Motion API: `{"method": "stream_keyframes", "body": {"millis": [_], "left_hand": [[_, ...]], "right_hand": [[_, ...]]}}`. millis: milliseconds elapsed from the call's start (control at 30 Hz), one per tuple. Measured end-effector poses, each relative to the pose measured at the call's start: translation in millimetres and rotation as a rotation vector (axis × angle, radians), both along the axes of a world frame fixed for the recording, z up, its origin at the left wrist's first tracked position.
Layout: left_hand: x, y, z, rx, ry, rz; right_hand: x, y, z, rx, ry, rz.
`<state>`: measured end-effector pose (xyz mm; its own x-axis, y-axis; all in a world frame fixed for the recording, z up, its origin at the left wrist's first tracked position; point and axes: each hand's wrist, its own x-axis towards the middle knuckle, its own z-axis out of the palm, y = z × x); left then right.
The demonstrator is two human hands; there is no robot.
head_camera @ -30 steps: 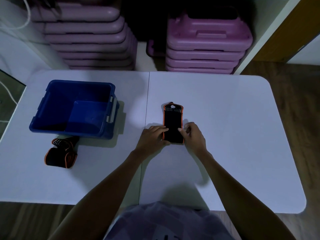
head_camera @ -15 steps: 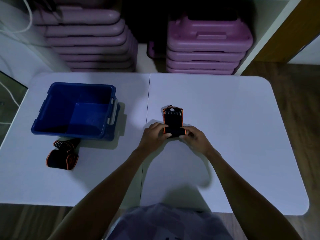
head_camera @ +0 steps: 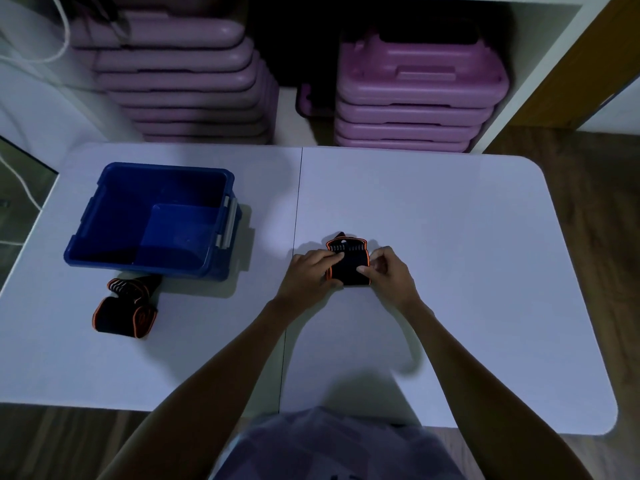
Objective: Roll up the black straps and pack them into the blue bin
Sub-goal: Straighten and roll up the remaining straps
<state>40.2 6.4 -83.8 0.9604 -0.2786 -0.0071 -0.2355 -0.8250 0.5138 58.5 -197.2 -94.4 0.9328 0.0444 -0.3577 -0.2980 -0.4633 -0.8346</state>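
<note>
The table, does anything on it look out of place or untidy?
One thing: a second black strap lies on the table just in front of the blue bin, loosely coiled with its end trailing out, not packed. The bin looks empty.

- Between my left hand (head_camera: 309,271) and the blue bin (head_camera: 104,216), the white table (head_camera: 450,271) lies bare.
- The bin's mouth is open from above.
- A second strap (head_camera: 124,310) lies against the bin's near wall, blocking that side.
- The table to my right is bare.
</note>
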Motion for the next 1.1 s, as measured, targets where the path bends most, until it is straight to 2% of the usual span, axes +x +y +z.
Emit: {"method": "stream_keyframes", "body": {"millis": [133,300,467,600,700,767,800,933,1100], "left_hand": [[7,5,1,0.05,0.024,-0.033],[12,11,0,0.051,0.081,-0.052],[13,7,-9,-0.028,0.143,-0.017],[6,-10,7,-0.391,0.346,0.177],[4,-15,10,-0.596,0.402,0.373],[7,-11,7,-0.644,0.489,0.493],[9,-8,5,-0.634,0.509,0.482],[2,-1,8,-0.718,0.492,0.469],[7,19,39,-0.94,0.352,0.5]], "right_hand": [[-4,-7,4,-0.035,-0.111,0.107],[-3,-14,10,-0.238,-0.115,0.284],[-2,-10,12,-0.359,-0.15,0.357],[-2,-8,11,-0.257,-0.123,0.289],[0,0,6,-0.007,-0.049,0.156],[-2,8,5,0.136,0.034,0.051],[-3,12,3,0.194,0.058,0.004],[-9,30,19,0.316,0.049,-0.137],[3,57,67,0.297,-0.161,-0.112]]}}
